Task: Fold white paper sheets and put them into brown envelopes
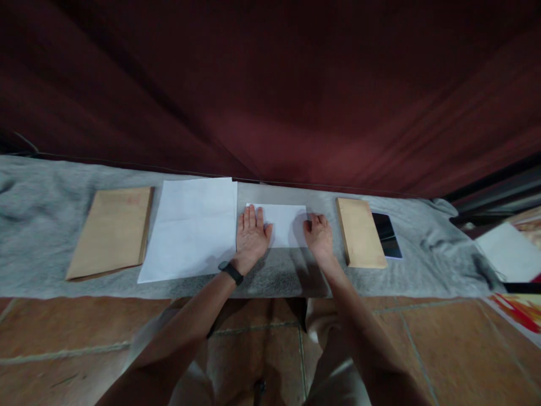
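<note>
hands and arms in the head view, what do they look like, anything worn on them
The left hand and right hand are ungloved, five-fingered human hands. A dark wristband, perhaps a watch, circles the left wrist; nothing shows on the right wrist. No sleeves cover the left forearm or right forearm.

- A long grey cloth [435, 248], a little wrinkled, lies across the view.
- Along the far edge of the grey cloth, a dark red fabric [296, 113] rises with soft folds.
- On the right part of the grey cloth rests a flat dark device [389, 237], similar to a phone.
- Beyond its right end are a pale flat object [509, 251] and a red-and-yellow printed piece [519, 317].
- Below its near edge is the brown tiled floor [456, 344].
</note>
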Available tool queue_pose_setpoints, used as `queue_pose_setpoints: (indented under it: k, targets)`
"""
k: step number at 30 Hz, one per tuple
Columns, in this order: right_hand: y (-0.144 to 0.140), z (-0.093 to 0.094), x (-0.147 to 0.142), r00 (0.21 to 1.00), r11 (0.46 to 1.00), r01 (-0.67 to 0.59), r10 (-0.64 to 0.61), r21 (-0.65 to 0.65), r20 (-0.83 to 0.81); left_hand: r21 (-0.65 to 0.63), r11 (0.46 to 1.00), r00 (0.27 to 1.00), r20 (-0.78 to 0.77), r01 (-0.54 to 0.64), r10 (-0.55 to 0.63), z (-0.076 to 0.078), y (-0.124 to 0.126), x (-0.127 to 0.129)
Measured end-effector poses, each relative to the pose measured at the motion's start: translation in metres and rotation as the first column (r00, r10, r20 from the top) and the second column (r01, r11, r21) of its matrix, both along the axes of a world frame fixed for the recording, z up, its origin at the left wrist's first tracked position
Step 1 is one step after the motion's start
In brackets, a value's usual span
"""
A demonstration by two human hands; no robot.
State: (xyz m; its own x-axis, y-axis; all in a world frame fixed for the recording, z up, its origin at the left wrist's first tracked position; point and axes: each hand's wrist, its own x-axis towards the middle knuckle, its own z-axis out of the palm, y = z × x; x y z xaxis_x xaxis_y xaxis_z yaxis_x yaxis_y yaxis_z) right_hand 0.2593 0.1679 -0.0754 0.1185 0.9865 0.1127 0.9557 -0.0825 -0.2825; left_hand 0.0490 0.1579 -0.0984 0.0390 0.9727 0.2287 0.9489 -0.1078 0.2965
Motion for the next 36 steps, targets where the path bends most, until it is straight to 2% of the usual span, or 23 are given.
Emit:
queue_pose_setpoints:
  k: [7, 11, 13, 16, 18, 20, 22, 24, 26, 28, 31, 33, 36]
  targets:
    - [0.007, 0.006, 0.001, 0.965, 0.985, 0.095, -0.126, -0.142, -0.229, 0.001, 1.0, 1.0, -0.011, 0.008, -0.008, 0.0, 0.0, -0.001]
    - [0.013, 0.007, 0.002, 0.895, 0.984, 0.027, -0.102, -0.175, -0.435, 0.011, 1.0, 1.0, 0.019, 0.012, -0.012, 0.0, -0.001, -0.001]
    - [0.015, 0.008, 0.002, 0.818, 0.987, -0.015, -0.078, -0.157, -0.569, 0.01, 1.0, 0.998, 0.064, 0.015, -0.016, 0.0, 0.0, -0.002]
    - [0.016, 0.017, 0.002, 0.658, 1.0, 0.017, -0.022, -0.014, -0.752, -0.001, 1.0, 0.982, 0.19, 0.016, -0.016, 0.005, 0.006, -0.005]
    - [0.013, 0.028, 0.005, 0.613, 0.982, 0.098, 0.07, 0.164, -0.787, 0.018, 1.0, 0.949, 0.314, 0.018, -0.023, 0.011, 0.011, -0.009]
    - [0.007, 0.042, 0.008, 0.672, 0.919, 0.193, 0.132, 0.344, -0.729, 0.066, 0.998, 0.898, 0.439, 0.014, -0.042, 0.019, 0.016, -0.014]
    - [-0.002, 0.055, 0.009, 0.798, 0.869, 0.209, 0.114, 0.449, -0.591, 0.113, 0.994, 0.841, 0.538, -0.007, -0.055, 0.026, 0.02, -0.018]
    - [-0.013, 0.061, 0.006, 0.906, 0.894, 0.058, 0.14, 0.445, -0.399, 0.138, 0.989, 0.792, 0.609, -0.048, -0.046, 0.033, 0.022, -0.023]
    - [-0.022, 0.06, 0.0, 0.939, 0.915, -0.189, 0.274, 0.355, -0.206, 0.152, 0.983, 0.742, 0.67, -0.107, -0.022, 0.039, 0.023, -0.028]
    - [-0.03, 0.054, -0.01, 0.893, 0.874, -0.421, 0.447, 0.243, -0.061, 0.163, 0.974, 0.684, 0.729, -0.159, -0.01, 0.045, 0.025, -0.035]
    - [-0.039, 0.043, -0.025, 0.777, 0.769, -0.63, 0.627, 0.109, 0.058, 0.164, 0.973, 0.639, 0.769, -0.16, -0.025, 0.05, 0.028, -0.042]
    - [-0.044, 0.039, -0.034, 0.709, 0.71, -0.704, 0.699, 0.034, 0.088, 0.145, 0.986, 0.662, 0.748, -0.082, -0.055, 0.049, 0.03, -0.042]
    - [-0.053, 0.038, -0.042, 0.653, 0.658, -0.751, 0.752, -0.05, 0.09, 0.1, 0.982, 0.751, 0.633, 0.159, -0.186, 0.041, 0.026, -0.034]
